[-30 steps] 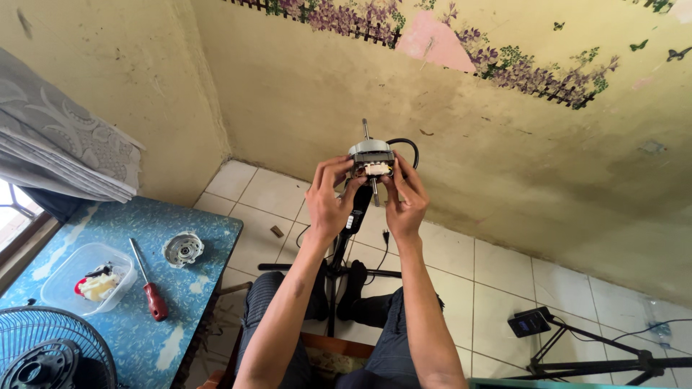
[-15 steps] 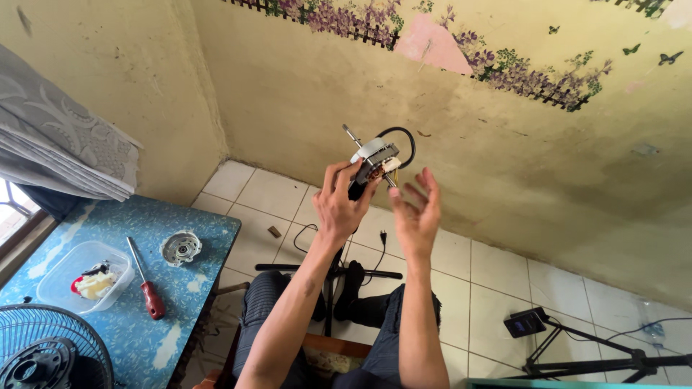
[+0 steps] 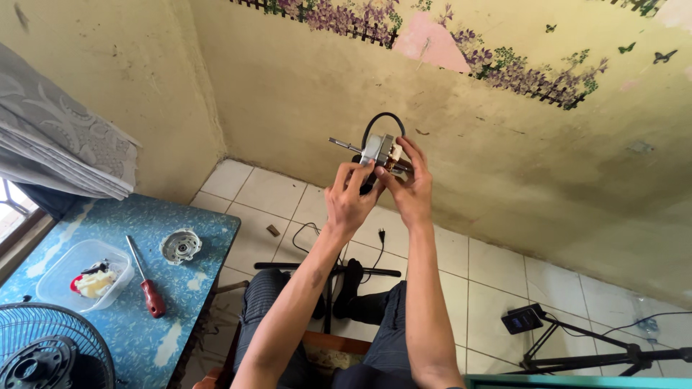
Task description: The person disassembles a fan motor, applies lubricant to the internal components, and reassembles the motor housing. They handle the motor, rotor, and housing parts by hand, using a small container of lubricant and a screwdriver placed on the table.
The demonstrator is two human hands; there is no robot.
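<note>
Left hand (image 3: 349, 198) raised at arm's length, fingers curled and closed around the lower side of a small electric fan motor (image 3: 380, 150). Right hand (image 3: 409, 189) opposite it, fingers extended upward along the motor's right face and pressed against it, so that the motor is clasped between both hands, held in the air in front of the wall. The motor shows a pale metal housing, a glimpse of copper-coloured winding, and a thin steel shaft (image 3: 340, 142) projecting to the left. A black rubbery cable (image 3: 380, 119) arches in a loop over the top of the motor.

Below the forearms: the person's dark trousers and a black cross-shaped stand base (image 3: 328, 269) resting on the white tiled floor (image 3: 497, 277), with a black cord and plug (image 3: 380, 236) trailing nearby.

At left, a blue patterned tabletop (image 3: 122, 216) carries a round cast-metal motor cover (image 3: 179, 246), a screwdriver (image 3: 147, 281) with a red handle and slim steel shank, and a clear plastic tub (image 3: 68, 270) holding small parts. A wire fan grille (image 3: 43, 342) occupies the lower left corner.

Behind: a stained yellow wall (image 3: 303, 86) with a floral border of purple blossoms (image 3: 504, 61).

At lower right, a black tripod (image 3: 598, 353) lies on the floor.
</note>
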